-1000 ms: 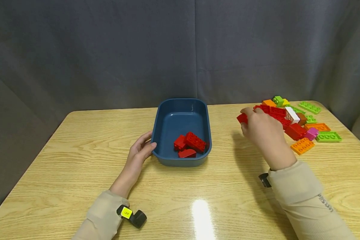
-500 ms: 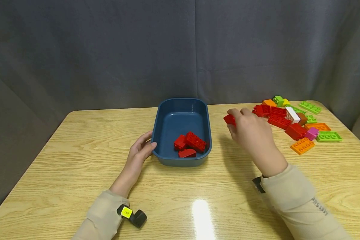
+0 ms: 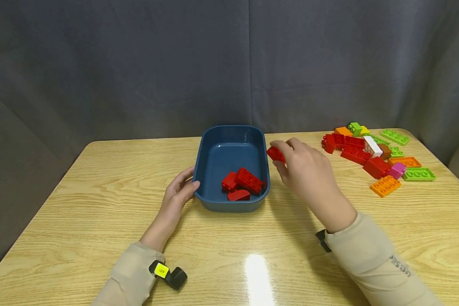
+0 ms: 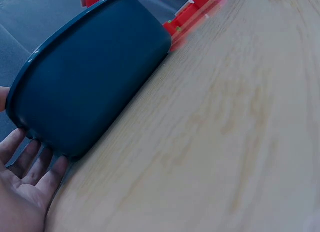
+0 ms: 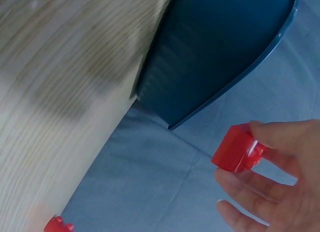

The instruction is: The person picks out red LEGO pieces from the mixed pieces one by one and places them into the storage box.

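Observation:
A red toy brick (image 3: 276, 154) is pinched between the thumb and fingers of my right hand (image 3: 310, 172), at the right rim of the blue plastic bin (image 3: 229, 207). The right wrist view shows that brick (image 5: 235, 149) raised near the bin's outer wall (image 5: 210, 47), its studs turned toward the palm. At the bin's left side, my left hand (image 3: 176, 195) holds it, thumb over the rim and fingertips (image 4: 57, 164) against the outer wall. Inside the bin's near end lie several red bricks (image 3: 248, 181).
A loose pile at the table's far right has red bricks (image 3: 355, 155), orange plates (image 3: 385, 186), green plates (image 3: 419, 174), a white brick (image 3: 372, 146) and a magenta brick (image 3: 398, 170). Behind the wooden table (image 3: 99, 204) hangs a dark grey curtain (image 3: 157, 68).
My right hand has carried the red brick leftward from the pile to the bin's right rim. The left hand and the bin have stayed in place.

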`<state>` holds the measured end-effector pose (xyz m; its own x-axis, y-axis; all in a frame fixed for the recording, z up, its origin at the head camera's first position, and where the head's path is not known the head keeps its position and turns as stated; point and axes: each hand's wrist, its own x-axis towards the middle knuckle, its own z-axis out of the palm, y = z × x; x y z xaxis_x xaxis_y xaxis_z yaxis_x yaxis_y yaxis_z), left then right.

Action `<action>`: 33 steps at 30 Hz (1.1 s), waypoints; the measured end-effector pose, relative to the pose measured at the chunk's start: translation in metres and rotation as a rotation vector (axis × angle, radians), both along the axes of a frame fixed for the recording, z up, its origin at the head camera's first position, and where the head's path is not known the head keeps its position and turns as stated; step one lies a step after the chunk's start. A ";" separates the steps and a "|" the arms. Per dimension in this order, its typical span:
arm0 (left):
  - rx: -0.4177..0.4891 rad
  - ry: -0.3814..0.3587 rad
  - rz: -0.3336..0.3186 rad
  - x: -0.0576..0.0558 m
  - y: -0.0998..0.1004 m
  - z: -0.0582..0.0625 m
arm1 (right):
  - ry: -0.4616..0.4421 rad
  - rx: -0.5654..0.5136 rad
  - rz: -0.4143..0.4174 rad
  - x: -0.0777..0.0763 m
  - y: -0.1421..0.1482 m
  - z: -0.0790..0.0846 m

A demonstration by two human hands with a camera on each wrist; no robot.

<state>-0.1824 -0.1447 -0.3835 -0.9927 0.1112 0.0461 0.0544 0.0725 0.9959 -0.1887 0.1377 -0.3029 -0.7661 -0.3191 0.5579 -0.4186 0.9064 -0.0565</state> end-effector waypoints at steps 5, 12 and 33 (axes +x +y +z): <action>0.006 -0.006 0.003 0.000 0.000 0.000 | 0.027 0.006 0.042 0.002 -0.006 -0.002; 0.015 -0.021 -0.002 -0.001 0.001 0.000 | -0.003 0.034 0.077 0.005 -0.014 -0.005; 0.011 -0.010 0.000 0.000 0.001 0.001 | -0.063 0.073 0.271 0.011 -0.027 -0.011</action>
<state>-0.1824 -0.1440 -0.3825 -0.9932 0.1103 0.0373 0.0443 0.0618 0.9971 -0.1772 0.1103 -0.3138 -0.6797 -0.5546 0.4799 -0.6442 0.7643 -0.0292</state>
